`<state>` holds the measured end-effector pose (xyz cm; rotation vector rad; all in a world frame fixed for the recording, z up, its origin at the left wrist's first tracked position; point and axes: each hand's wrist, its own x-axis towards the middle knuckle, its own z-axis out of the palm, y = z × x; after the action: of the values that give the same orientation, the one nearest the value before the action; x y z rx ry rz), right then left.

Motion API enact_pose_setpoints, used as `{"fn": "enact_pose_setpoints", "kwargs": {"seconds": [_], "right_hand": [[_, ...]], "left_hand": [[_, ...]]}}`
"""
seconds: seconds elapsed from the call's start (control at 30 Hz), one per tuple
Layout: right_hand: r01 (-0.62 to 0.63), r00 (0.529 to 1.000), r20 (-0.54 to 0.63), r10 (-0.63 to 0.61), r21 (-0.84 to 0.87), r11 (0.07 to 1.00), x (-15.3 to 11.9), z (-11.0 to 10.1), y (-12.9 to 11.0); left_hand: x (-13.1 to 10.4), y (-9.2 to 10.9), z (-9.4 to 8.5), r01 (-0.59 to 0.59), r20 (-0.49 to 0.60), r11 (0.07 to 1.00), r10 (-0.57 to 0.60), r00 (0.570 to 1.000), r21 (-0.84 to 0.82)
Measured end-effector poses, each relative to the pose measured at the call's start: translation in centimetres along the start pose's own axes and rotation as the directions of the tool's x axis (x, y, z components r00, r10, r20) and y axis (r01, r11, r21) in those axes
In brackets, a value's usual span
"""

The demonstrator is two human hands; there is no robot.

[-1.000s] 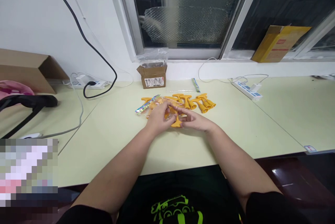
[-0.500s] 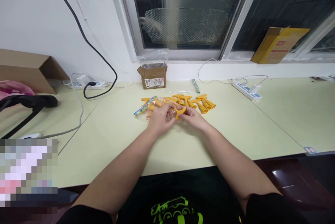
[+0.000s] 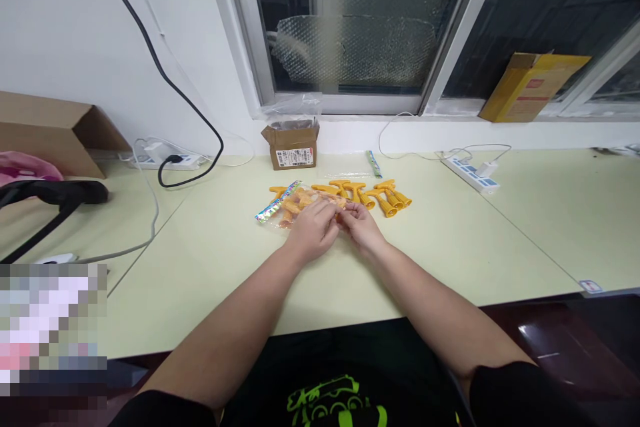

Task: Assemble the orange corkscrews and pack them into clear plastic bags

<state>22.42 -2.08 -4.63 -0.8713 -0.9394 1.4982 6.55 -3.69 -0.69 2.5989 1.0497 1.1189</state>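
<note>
A clear plastic bag (image 3: 274, 215) with a colourful header strip lies on the table, several yellow plastic pieces (image 3: 299, 200) showing through it. My left hand (image 3: 315, 226) has its fingers closed on the bag's near right end. Beside it, nearly touching, my right hand (image 3: 361, 224) pinches at the same end of the bag. The yellow piece between my hands is mostly covered by my fingers. Just beyond them lie several loose yellow T-shaped pieces (image 3: 356, 191) with flared, cup-like ends, and more of these pieces (image 3: 389, 202) are bunched at the right.
A small open cardboard box (image 3: 295, 155) stands against the wall, and another clear bag (image 3: 350, 164) lies flat near it. Power strips sit at the right (image 3: 470, 174) and left (image 3: 193, 162). A black cable (image 3: 167, 80) hangs at the left.
The yellow piece held between my hands has moved in at the bag's end and is now mostly hidden. My right hand has shifted slightly left, closer to my left hand.
</note>
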Motion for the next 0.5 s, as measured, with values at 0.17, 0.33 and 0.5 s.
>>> {"fn": "enact_pose_setpoints", "kwargs": {"seconds": [0.17, 0.33, 0.5], "right_hand": [[0.015, 1.000, -0.019, -0.015, -0.027, 1.000, -0.4, 0.7, 0.2], [0.045, 0.999, -0.019, -0.045, -0.030, 0.999, -0.7, 1.2, 0.1], [0.023, 0.995, -0.100, -0.013, 0.096, 0.995, -0.6, 1.4, -0.2]], "left_hand": [[0.0, -0.1, 0.2, -0.021, 0.024, 1.000, 0.020, 0.999, 0.020], [0.0, -0.2, 0.2, -0.041, 0.011, 0.999, 0.041, 0.999, 0.019], [0.0, 0.3, 0.2, -0.045, 0.004, 0.998, 0.045, 0.999, 0.043]]}}
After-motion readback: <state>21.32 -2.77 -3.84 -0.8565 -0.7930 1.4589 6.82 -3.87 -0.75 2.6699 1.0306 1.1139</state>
